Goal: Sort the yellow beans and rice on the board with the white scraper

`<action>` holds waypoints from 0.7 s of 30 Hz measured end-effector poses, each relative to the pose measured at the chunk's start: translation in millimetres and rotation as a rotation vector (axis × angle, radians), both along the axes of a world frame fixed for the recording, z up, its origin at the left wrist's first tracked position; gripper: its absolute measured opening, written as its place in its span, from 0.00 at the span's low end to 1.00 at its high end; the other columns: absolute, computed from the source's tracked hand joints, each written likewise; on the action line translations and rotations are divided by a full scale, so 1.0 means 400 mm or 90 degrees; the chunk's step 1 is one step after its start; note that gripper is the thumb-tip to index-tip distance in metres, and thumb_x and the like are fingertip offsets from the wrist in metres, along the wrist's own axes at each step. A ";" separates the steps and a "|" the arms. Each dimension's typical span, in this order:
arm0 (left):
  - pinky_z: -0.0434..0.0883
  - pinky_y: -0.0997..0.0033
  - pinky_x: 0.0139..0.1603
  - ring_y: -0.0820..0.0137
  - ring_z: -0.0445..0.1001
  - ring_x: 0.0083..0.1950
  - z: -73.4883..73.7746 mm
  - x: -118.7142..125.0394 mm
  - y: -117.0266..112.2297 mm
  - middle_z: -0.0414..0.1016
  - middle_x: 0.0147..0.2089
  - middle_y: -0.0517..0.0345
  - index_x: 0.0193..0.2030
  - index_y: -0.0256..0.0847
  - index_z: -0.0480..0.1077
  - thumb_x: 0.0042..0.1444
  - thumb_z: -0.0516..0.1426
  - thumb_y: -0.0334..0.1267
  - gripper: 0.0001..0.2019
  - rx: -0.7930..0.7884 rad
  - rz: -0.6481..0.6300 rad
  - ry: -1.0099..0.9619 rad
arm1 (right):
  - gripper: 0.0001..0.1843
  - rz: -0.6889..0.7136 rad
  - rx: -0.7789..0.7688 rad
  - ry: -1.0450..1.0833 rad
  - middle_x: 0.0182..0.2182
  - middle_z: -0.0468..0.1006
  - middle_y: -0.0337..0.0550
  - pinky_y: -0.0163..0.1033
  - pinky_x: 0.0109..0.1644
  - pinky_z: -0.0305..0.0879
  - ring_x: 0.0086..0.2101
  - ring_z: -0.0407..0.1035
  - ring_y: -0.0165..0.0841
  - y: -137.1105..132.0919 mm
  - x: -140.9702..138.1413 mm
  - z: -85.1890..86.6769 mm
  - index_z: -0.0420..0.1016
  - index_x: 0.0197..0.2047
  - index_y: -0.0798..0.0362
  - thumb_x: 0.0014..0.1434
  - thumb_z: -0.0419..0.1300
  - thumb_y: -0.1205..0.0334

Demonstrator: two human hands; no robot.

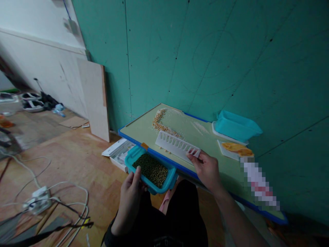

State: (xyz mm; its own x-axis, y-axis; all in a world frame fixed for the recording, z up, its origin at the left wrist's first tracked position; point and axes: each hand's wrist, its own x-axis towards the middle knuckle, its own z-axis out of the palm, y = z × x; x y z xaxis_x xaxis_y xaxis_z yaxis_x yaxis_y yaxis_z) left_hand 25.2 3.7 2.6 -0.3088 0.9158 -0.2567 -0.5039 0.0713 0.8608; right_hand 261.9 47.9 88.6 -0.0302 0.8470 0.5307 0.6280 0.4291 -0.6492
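Observation:
My left hand (131, 192) grips the near rim of a turquoise plastic tub (171, 176), held just below the table's front edge. Dark green beans (145, 164) and paler tan beans (159, 176) lie side by side in it. My right hand (207, 168) is closed on the right end of a white slotted plastic strip (173, 144), which rests along the front of the table (205, 147). Behind the strip, yellowish beans or kernels (160, 120) are spread in a curved line, with whitish grains scattered around them.
At the table's right stand an upturned-looking turquoise container (236, 125) on a white lid and a yellow-orange cloth-like item (236, 149) on a white piece. A green wall (205, 51) rises behind. A power strip with cables (41, 199) lies on the floor at left, near a leaning board (95, 99).

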 end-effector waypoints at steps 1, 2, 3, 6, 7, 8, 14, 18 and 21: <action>0.62 0.78 0.19 0.77 0.64 0.18 0.001 0.001 0.000 0.65 0.18 0.69 0.29 0.42 0.67 0.46 0.68 0.58 0.23 -0.001 0.000 -0.002 | 0.11 0.000 -0.002 -0.001 0.35 0.86 0.44 0.33 0.39 0.73 0.35 0.81 0.37 -0.001 0.000 0.000 0.81 0.39 0.51 0.65 0.62 0.54; 0.62 0.78 0.19 0.77 0.64 0.18 0.002 0.001 0.000 0.65 0.18 0.69 0.28 0.42 0.67 0.46 0.68 0.59 0.23 -0.004 0.001 -0.003 | 0.11 -0.001 -0.003 -0.001 0.36 0.86 0.44 0.33 0.39 0.73 0.36 0.81 0.37 -0.002 0.000 -0.001 0.81 0.39 0.51 0.65 0.62 0.54; 0.62 0.78 0.19 0.77 0.64 0.18 0.004 0.002 0.000 0.64 0.18 0.69 0.28 0.42 0.66 0.46 0.68 0.59 0.24 -0.006 0.001 -0.003 | 0.11 -0.004 -0.005 -0.001 0.36 0.86 0.44 0.34 0.40 0.73 0.36 0.81 0.37 -0.003 0.001 -0.001 0.81 0.39 0.51 0.65 0.62 0.54; 0.61 0.79 0.18 0.77 0.63 0.18 0.010 0.004 -0.001 0.64 0.17 0.69 0.27 0.41 0.65 0.46 0.68 0.59 0.24 -0.007 0.000 -0.007 | 0.11 -0.002 -0.005 0.004 0.36 0.86 0.43 0.34 0.40 0.74 0.36 0.81 0.37 -0.005 0.000 -0.001 0.81 0.39 0.51 0.65 0.62 0.54; 0.61 0.79 0.19 0.77 0.63 0.18 0.011 0.005 -0.002 0.64 0.17 0.69 0.27 0.41 0.65 0.46 0.68 0.59 0.24 -0.004 -0.002 -0.008 | 0.10 0.002 -0.005 0.006 0.36 0.86 0.43 0.34 0.40 0.74 0.36 0.81 0.37 -0.007 -0.001 0.000 0.81 0.39 0.51 0.64 0.62 0.54; 0.61 0.79 0.19 0.77 0.64 0.18 0.012 0.005 -0.002 0.64 0.18 0.69 0.28 0.41 0.66 0.47 0.68 0.58 0.24 0.000 -0.004 -0.008 | 0.10 0.006 -0.005 0.007 0.36 0.86 0.43 0.34 0.40 0.74 0.36 0.81 0.37 -0.008 -0.003 0.001 0.81 0.39 0.51 0.64 0.62 0.55; 0.63 0.78 0.20 0.77 0.64 0.18 0.010 0.004 -0.001 0.65 0.18 0.69 0.28 0.41 0.67 0.47 0.68 0.58 0.23 0.004 -0.002 -0.023 | 0.10 0.009 -0.005 0.007 0.34 0.86 0.42 0.34 0.38 0.74 0.34 0.81 0.37 -0.022 -0.012 0.006 0.81 0.37 0.50 0.64 0.62 0.55; 0.62 0.79 0.20 0.78 0.63 0.18 0.013 0.004 0.000 0.64 0.17 0.69 0.28 0.41 0.67 0.46 0.68 0.58 0.24 0.009 -0.006 -0.016 | 0.10 0.003 0.002 0.007 0.34 0.86 0.42 0.34 0.37 0.75 0.34 0.81 0.38 -0.030 -0.016 0.008 0.81 0.37 0.50 0.64 0.62 0.54; 0.61 0.79 0.19 0.78 0.63 0.18 0.014 0.006 -0.001 0.64 0.17 0.69 0.27 0.41 0.67 0.45 0.68 0.59 0.24 0.000 -0.001 -0.016 | 0.10 0.001 0.005 -0.004 0.34 0.86 0.43 0.34 0.37 0.75 0.35 0.82 0.38 -0.034 -0.018 0.010 0.81 0.38 0.50 0.64 0.61 0.54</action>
State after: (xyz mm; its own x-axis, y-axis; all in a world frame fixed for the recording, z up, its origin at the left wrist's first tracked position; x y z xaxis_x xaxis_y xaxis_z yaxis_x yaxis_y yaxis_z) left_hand 27.6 3.4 8.3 -0.3013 0.9160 -0.2649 -0.5250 0.0725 0.8480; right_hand 254.7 34.3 92.4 -0.0345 0.8429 0.5369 0.6313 0.4348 -0.6422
